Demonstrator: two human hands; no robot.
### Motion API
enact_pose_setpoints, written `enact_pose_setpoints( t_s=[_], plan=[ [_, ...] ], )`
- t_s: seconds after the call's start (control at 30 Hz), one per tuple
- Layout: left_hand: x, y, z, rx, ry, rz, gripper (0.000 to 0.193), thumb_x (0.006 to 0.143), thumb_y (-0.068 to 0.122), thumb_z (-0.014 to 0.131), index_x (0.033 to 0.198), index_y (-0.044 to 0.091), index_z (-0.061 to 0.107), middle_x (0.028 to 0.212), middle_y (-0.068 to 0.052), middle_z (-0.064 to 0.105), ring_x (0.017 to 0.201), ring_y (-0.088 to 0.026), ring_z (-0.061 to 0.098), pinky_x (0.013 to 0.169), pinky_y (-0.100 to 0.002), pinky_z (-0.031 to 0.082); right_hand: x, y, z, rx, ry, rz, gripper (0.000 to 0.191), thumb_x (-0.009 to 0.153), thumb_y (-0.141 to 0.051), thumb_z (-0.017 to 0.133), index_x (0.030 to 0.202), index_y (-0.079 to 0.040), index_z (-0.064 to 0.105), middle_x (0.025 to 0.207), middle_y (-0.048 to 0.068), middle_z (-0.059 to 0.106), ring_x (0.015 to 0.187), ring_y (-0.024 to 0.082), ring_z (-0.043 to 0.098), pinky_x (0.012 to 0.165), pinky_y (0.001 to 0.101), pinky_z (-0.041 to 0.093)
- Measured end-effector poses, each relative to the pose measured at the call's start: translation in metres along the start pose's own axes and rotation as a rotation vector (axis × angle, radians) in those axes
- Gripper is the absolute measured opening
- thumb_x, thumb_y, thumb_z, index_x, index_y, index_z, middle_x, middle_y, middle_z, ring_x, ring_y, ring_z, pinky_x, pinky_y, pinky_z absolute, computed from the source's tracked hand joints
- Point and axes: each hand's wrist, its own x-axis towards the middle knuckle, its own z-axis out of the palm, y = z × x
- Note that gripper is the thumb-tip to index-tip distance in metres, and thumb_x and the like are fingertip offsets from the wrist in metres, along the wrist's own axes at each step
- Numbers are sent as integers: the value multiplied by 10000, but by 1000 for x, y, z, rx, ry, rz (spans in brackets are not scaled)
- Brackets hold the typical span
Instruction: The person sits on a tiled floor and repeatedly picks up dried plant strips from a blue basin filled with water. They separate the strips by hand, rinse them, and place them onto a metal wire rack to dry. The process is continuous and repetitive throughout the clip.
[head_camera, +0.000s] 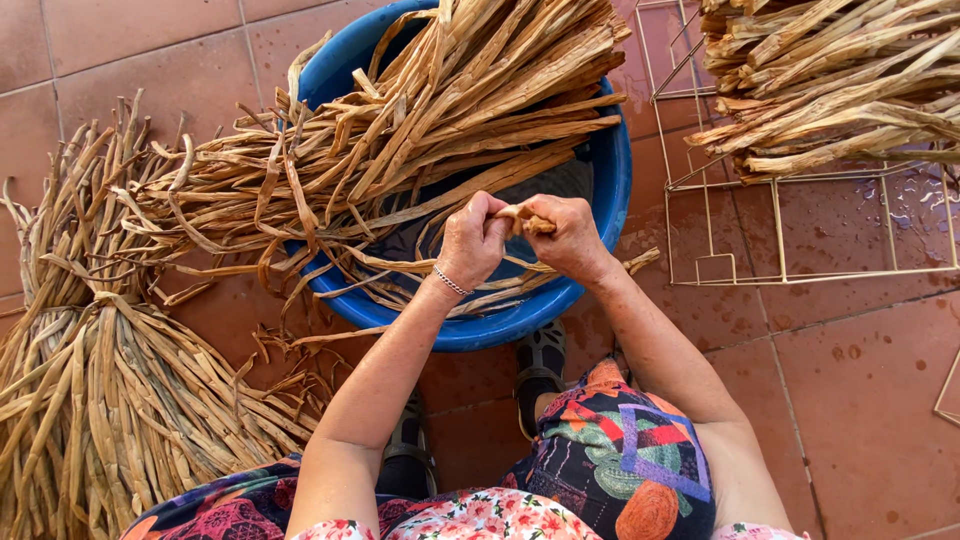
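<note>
My left hand (470, 240) and right hand (565, 235) meet, each grip clamped on one dry, tan strip (522, 218) pinched between them. Just under my grip sits the round blue tub (610, 180), stiff flat fibres (420, 120) fanned across it. A limp sheaf (110, 390) lies on the tiled floor (860, 400) left of my grip, a wire rack (775, 230) right.

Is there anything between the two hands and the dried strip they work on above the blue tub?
Nothing visible does. The left hand and right hand both already pinch the tan strip directly, above the blue tub that holds a bundle of strips.
</note>
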Motion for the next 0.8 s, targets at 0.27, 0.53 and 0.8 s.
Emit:
enact_pose_setpoints(
  t_s=[0.27, 0.53, 0.8],
  plan=[
    [12, 9, -55, 177, -308, -322, 293, 935, 210, 746, 1159, 68, 623, 753, -102, 706, 625, -164, 623, 571, -344, 507, 6, 23, -37, 165, -49, 520, 110, 967, -89, 722, 1065, -75, 768, 855, 19, 755, 770, 87, 678, 670, 234, 546],
    [-3, 3, -65, 325, -86, 245, 143, 953, 103, 722, 1069, 53, 655, 966, -108, 702, 915, -299, 680, 812, -390, 531, 6, 10, -44, 58, -55, 109, 377, 991, -47, 700, 1361, -93, 649, 1429, 142, 627, 1233, 209, 653, 940, 296, 579],
    [6, 29, -72, 337, -83, 313, 210, 934, 105, 740, 1126, 86, 657, 1003, -78, 704, 966, -293, 664, 841, -407, 446, 8, -5, -24, -35, -289, 236, 298, 929, -102, 771, 1221, -95, 712, 960, 124, 726, 807, 207, 681, 724, 317, 548]
  ],
)
